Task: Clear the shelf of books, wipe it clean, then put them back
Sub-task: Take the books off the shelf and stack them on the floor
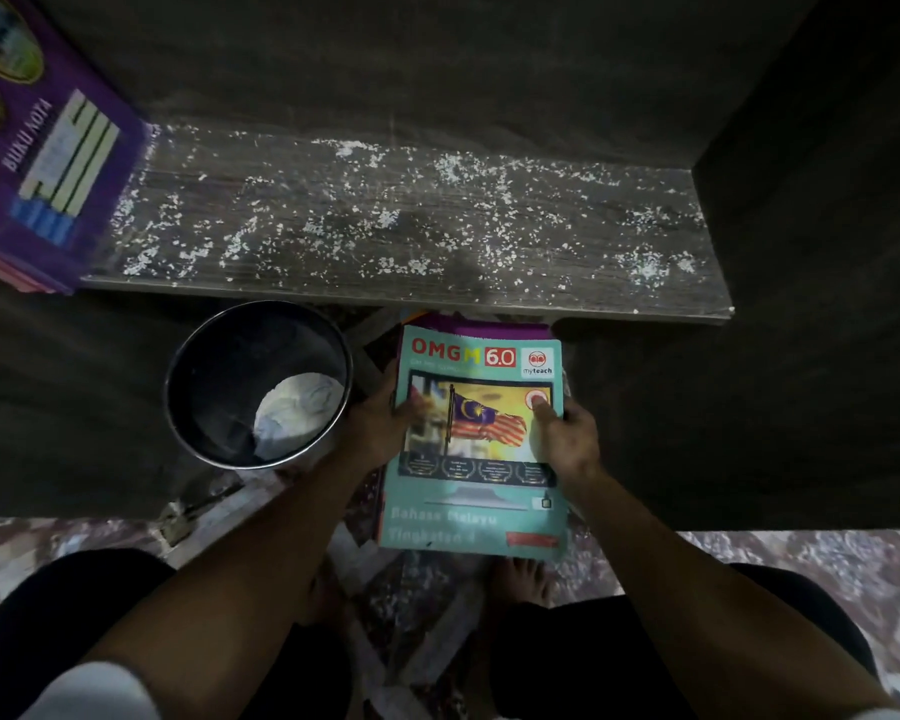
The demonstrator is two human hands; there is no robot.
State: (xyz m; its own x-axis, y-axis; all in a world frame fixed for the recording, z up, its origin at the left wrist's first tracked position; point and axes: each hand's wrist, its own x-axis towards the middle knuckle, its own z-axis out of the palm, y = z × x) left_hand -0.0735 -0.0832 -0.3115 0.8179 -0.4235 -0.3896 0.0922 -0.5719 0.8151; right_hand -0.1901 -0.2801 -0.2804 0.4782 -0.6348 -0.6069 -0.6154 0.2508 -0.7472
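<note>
The grey wooden shelf board looks matt and rough-grained, its surface strewn with white flecks. The teal paperback workbook has a smooth, slightly glossy paper cover, as does the purple card-covered notebook. The round metal bucket has a shiny rim and holds a crumpled, matt white cloth; the marbled floor tiles look polished.

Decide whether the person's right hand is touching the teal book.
Touching. The head view shows the right hand gripping the teal book at its right edge, thumb lying on the cover.
</note>
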